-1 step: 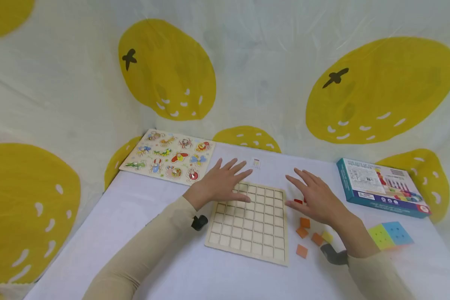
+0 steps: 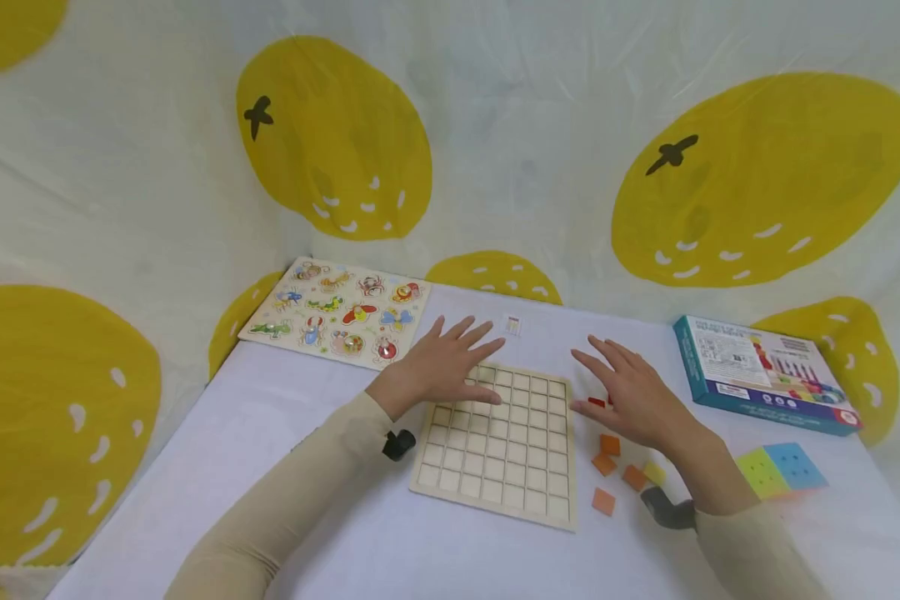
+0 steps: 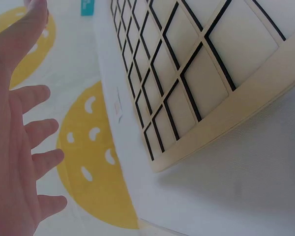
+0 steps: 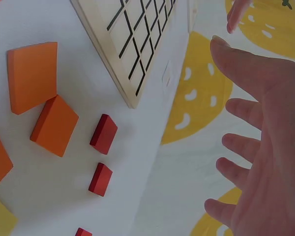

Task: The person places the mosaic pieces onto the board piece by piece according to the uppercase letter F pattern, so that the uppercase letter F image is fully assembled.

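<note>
My left hand (image 2: 442,367) hovers over the far left part of a wooden grid board (image 2: 495,467), palm down with the fingers spread. It holds nothing. To the right of the board, my right hand (image 2: 633,396) is held in the air above the table, also with spread fingers and nothing in its grasp. Beneath and in front of it lie several orange tiles (image 2: 604,464) and a yellow tile (image 2: 654,473). The right wrist view also shows small red tiles (image 4: 103,133), mostly hidden by the right hand in the head view. Bare squares fill the visible grid.
An insect puzzle board (image 2: 420,306) lies at the back left. At the back right is a teal-edged toy box (image 2: 768,375), with a yellow and blue cube (image 2: 783,471) in front of it. A small card (image 2: 513,326) lies beyond the grid board. Patterned cloth hangs behind.
</note>
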`<state>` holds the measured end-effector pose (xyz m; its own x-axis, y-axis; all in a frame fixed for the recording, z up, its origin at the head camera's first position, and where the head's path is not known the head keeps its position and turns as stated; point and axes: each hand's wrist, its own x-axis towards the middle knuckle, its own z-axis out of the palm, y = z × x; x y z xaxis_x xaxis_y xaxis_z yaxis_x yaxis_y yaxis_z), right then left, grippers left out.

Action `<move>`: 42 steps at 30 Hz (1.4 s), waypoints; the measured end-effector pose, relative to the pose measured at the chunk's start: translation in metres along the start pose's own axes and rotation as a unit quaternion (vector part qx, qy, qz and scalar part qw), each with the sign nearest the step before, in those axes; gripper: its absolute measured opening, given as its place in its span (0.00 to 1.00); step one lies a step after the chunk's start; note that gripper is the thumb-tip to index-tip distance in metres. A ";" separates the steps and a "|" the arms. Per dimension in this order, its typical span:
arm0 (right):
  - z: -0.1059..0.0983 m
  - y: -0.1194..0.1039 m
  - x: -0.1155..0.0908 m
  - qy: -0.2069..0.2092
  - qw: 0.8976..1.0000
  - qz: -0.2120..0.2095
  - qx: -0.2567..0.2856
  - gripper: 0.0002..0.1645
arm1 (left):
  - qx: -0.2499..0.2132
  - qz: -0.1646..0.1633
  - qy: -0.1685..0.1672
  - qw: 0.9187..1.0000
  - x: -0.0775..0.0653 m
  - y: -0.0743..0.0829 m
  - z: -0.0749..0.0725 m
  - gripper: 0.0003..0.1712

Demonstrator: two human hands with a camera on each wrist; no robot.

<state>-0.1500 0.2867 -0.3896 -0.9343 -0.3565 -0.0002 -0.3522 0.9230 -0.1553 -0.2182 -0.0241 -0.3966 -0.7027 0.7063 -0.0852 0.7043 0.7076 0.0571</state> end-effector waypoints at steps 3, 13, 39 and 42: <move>0.000 0.001 0.001 -0.002 1.000 0.003 0.003 0.48 | 0.000 -0.001 0.000 1.000 0.001 -0.001 0.001 0.52; -0.001 0.008 0.000 -0.014 0.999 0.025 0.018 0.49 | -0.010 -0.004 -0.003 1.000 0.003 -0.005 0.004 0.53; -0.005 0.014 -0.006 -0.063 0.995 0.060 0.047 0.43 | -0.044 -0.012 0.014 0.999 -0.022 0.000 -0.003 0.56; -0.003 0.015 -0.007 -0.069 0.994 0.059 0.061 0.41 | -0.051 -0.010 0.022 0.998 -0.032 0.000 -0.003 0.56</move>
<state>-0.1491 0.3032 -0.3891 -0.9490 -0.2720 -0.1593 -0.2241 0.9376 -0.2657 -0.1964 -0.0469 -0.3909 -0.7214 0.6911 -0.0442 0.6782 0.7180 0.1568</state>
